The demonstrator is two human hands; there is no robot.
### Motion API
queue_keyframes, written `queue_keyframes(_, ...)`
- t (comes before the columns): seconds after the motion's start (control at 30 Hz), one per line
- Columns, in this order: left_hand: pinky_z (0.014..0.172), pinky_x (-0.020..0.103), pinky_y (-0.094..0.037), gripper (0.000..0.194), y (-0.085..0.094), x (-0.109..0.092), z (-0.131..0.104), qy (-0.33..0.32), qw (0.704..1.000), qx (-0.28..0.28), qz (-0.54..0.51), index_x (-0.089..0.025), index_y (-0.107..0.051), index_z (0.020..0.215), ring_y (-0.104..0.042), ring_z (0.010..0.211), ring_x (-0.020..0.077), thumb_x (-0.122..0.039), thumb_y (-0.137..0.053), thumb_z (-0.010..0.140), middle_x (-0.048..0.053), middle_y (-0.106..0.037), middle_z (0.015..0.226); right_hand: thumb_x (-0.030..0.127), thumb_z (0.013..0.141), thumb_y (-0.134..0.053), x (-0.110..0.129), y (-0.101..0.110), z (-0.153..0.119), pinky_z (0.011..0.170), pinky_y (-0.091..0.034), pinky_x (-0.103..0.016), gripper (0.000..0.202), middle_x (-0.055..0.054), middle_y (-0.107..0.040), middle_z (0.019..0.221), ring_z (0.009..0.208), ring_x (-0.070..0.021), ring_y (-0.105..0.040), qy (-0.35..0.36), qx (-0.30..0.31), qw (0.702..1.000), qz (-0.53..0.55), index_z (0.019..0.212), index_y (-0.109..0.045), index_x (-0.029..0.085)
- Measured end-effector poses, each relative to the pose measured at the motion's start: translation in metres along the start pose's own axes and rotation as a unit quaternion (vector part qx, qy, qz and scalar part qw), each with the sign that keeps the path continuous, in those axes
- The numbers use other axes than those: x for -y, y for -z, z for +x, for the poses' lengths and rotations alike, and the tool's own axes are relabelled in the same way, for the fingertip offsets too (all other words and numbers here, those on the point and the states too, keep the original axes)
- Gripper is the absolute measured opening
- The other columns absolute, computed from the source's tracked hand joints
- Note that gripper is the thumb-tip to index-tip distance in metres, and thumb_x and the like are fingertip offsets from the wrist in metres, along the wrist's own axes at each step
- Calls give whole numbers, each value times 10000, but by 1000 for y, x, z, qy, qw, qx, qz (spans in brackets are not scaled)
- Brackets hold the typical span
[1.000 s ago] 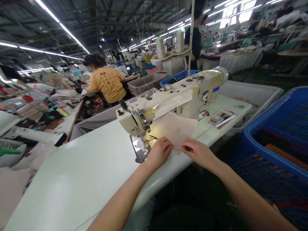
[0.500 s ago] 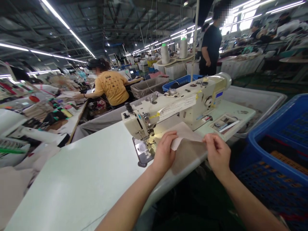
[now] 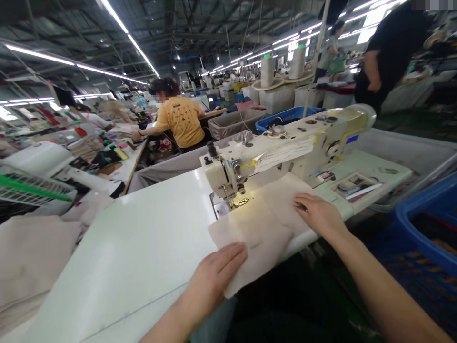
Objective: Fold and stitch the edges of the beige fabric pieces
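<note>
Sewing workshop; sewing machine point(image 3: 291, 138), thread cones point(image 3: 266, 72), ceiling strip lights point(image 3: 116, 17)

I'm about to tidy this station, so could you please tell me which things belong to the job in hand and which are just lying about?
In use: pale fabric beneath the left hand and right hand; sewing machine.
Apparently lying about: tray of small items; blue basket at right; piled fabric at left.

Wearer's own body, head view | left hand point(image 3: 219, 267): bare, slender fingers | right hand point(image 3: 318, 213): bare, fingers partly hidden | left forearm point(image 3: 178, 315) and right forearm point(image 3: 374, 281): uncovered to the picture edge, tapering toward the wrists | dark lap clothing point(image 3: 274, 317): near-black, garment type indistinct | pale blue-grey cloth point(image 3: 214, 323): beside left forearm, garment unclear
</note>
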State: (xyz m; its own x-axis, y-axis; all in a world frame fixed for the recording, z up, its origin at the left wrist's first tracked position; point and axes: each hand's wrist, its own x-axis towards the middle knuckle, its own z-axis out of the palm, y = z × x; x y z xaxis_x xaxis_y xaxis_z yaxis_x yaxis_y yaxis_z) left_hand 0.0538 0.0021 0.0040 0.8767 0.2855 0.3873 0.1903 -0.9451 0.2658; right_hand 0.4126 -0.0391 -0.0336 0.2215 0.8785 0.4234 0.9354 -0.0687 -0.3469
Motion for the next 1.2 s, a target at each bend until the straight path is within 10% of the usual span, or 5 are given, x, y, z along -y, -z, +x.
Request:
queue_keyframes(0.17, 1074, 516, -430, 530, 19, 6, -51, 113, 988, 19, 100, -224, -592, 1315, -598, 1266, 288, -46, -465, 832, 108, -682, 1299, 404, 923, -597, 40, 5, -5, 818, -562, -389, 232, -79, -733, 1131, 1009, -282, -685, -20, -40, 978, 205, 976, -750, 237)
queue_keyframes(0.43, 792, 326, -553, 296, 41, 8, -48, 346, 931, -78, -86, -226, -721, 910, -683, 827, 215, -381, -476, 968, 48, -753, 900, 442, 760, -803, 122, 4, -32, 806, -592, -326, 567, -61, -612, 1391, 1191, -291, -623, 129, 229, 897, 355, 1293, -665, 306)
queue_keyframes(0.6, 600, 273, -446, 403, 40, 23, -38, 502, 843, -99, -166, -194, -676, 685, -568, 624, 187, -523, -534, 870, 1, -645, 638, 397, 813, -630, 132, -35, -17, 680, -571, -336, 245, -21, -734, 771, 722, -237, -708, -88, 145, 899, 404, 991, -638, 228)
queue_keyframes(1.0, 659, 298, -454, 374, 24, 18, -33, 524, 826, -151, -142, -202, -730, 782, -619, 724, 227, -499, -522, 879, 18, -697, 722, 382, 799, -593, 137, -37, -16, 623, -472, -289, 147, 12, -650, 683, 653, -191, -605, -66, 167, 916, 360, 748, -638, 252)
queue_keyframes(1.2, 603, 262, -439, 603, 9, 8, -43, 552, 769, -279, -164, -155, -513, 1386, -531, 607, 154, -467, -600, 877, -44, -559, 684, 424, 757, -591, 137, -39, -11, 600, -474, -298, 187, 4, -663, 661, 604, -197, -592, -97, 168, 923, 334, 729, -668, 257)
